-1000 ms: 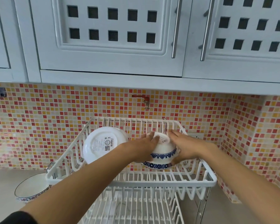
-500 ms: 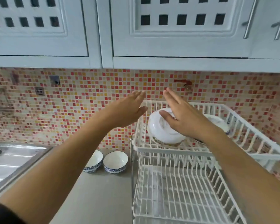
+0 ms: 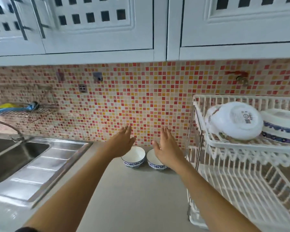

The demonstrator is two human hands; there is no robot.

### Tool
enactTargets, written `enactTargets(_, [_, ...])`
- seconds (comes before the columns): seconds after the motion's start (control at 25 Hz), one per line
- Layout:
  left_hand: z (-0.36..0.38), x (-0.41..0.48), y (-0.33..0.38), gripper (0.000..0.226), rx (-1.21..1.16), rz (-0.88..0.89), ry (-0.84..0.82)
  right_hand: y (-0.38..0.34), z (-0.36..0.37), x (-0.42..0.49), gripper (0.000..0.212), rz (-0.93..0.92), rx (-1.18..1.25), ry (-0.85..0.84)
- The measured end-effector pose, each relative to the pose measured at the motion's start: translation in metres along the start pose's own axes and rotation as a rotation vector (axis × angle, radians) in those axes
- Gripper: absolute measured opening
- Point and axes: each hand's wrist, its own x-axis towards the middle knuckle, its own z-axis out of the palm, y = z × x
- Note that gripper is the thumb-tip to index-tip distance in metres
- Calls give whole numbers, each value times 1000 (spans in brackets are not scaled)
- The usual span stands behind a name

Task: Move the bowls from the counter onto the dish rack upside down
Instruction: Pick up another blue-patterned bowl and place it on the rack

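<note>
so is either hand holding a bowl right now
No: the left hand and right hand are both open and empty above the two bowls on the counter.

Two white bowls with blue patterned bands are sitting upright, side by side, on the tabletop (image 3: pixel 134 195) at centre frame: the left bowl (image 3: pixel 134 157) and the right bowl (image 3: pixel 153 160). At right, two more are lying upside down on the rack's (image 3: pixel 241 146) upper tier: a plain white bowl (image 3: pixel 236 120), tilted, and a blue-banded bowl (image 3: pixel 281 127) touching it.
</note>
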Motion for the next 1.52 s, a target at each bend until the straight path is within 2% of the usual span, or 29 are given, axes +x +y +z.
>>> enactTargets(0.16, [78,19,-15,60,-168,-81,-92,52,79,15,65,281,50,-103])
enactTargets(0.32, [146,39,0,58,-230,-69,-213,102,133,25,50,598,199,-18])
enactTargets(0.44, [188,75,2,58,-239,-98,-248,134,156,42,51,732,88,23])
enactTargets(0.68, [239,134,8,56,-363,-270,-274,165,180,82,60,798,11,75])
enactTargets(0.84, [256,158,22,56,-386,-339,-269,171,193,108,52,866,103,68])
enactTargets(1.0, [265,171,22,58,-395,-440,-244,177,206,126,36,948,305,37])
enactTargets(1.16, [269,172,22,58,-414,-464,-246,171,196,124,33,1003,313,75])
enactTargets(1.36, [250,151,26,53,-432,-476,-186,153,184,94,30,962,340,156])
enactTargets(1.52, [209,136,23,63,-384,-489,-127,133,181,68,38,849,467,307])
